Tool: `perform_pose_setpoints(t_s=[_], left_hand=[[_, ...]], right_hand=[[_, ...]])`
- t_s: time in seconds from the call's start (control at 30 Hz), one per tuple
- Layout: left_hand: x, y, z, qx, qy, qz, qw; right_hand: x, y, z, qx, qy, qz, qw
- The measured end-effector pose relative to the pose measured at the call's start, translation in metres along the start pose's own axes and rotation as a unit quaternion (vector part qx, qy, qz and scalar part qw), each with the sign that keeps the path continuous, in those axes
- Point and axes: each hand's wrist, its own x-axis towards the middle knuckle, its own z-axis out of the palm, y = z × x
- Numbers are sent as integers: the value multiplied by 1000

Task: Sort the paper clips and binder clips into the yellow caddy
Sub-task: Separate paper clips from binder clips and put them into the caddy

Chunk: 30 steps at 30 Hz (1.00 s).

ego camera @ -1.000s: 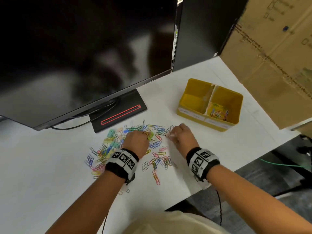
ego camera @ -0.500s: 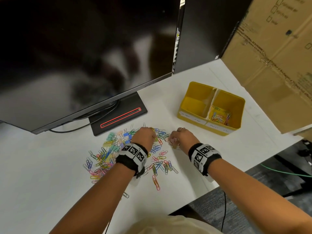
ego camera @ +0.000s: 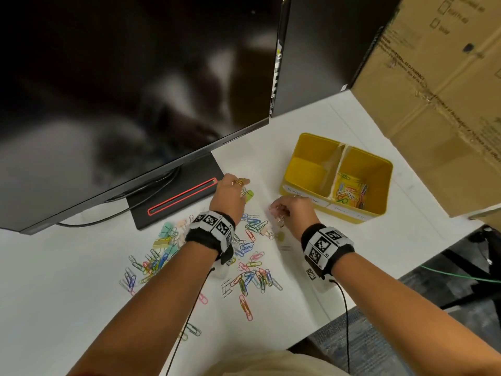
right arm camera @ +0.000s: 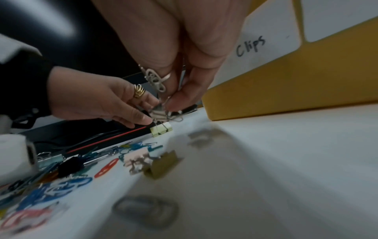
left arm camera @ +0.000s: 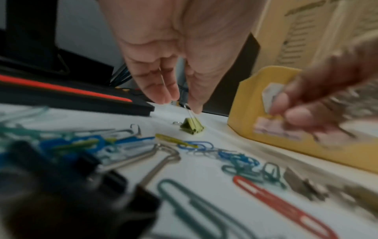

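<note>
The yellow caddy (ego camera: 379, 211) stands at the right of the white table; its right compartment holds coloured paper clips (ego camera: 351, 191), its left one looks bare. My left hand (ego camera: 245, 191) reaches past the pile and pinches the wire handle of a yellow-green binder clip (left arm camera: 192, 127) that sits on the table. Just in front of the caddy's labelled wall, my right hand (ego camera: 279, 211) pinches a small bunch of pale binder clips (right arm camera: 161, 113). Loose paper clips (ego camera: 252, 272) and pastel binder clips (ego camera: 165, 237) lie scattered under and behind both wrists.
A large monitor overhangs the far side, and its black base (ego camera: 176, 199) with a red strip lies beside my left hand. A cardboard box (ego camera: 439, 90) stands behind the caddy. The table edge (ego camera: 352, 305) runs diagonally under my right forearm.
Both hands left the middle of the pile. The left reached further away to the yellow-green binder clip; the right moved right toward the caddy holding binder clips.
</note>
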Motion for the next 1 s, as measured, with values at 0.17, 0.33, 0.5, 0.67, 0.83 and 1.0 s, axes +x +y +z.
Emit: perform_pose_setpoints(t_s=[0.17,0.33,0.5,0.67,0.83,1.0], left_hand=[[-30,-10,7,178,-115,105,972],[-54,-16,7,284,-203,124,929],[-64,-9,11,287,-193,123,930],[-73,-8,12,281,-210,117,929],[-92,-15,12,283,-218,120,926],[-113,-21,11,239,-200,124,942]], right_hand=[[14,-7,9,-31,-4,-20,999],[-7,-8,6,-147,-26,-56,987],[-24,-1,18,-171,-168,13,971],[-19,3,23,-150,-163,2,975],[-15,16,11,-152,-118,28,981],[-17,-1,8,-197,-68,-39,977]])
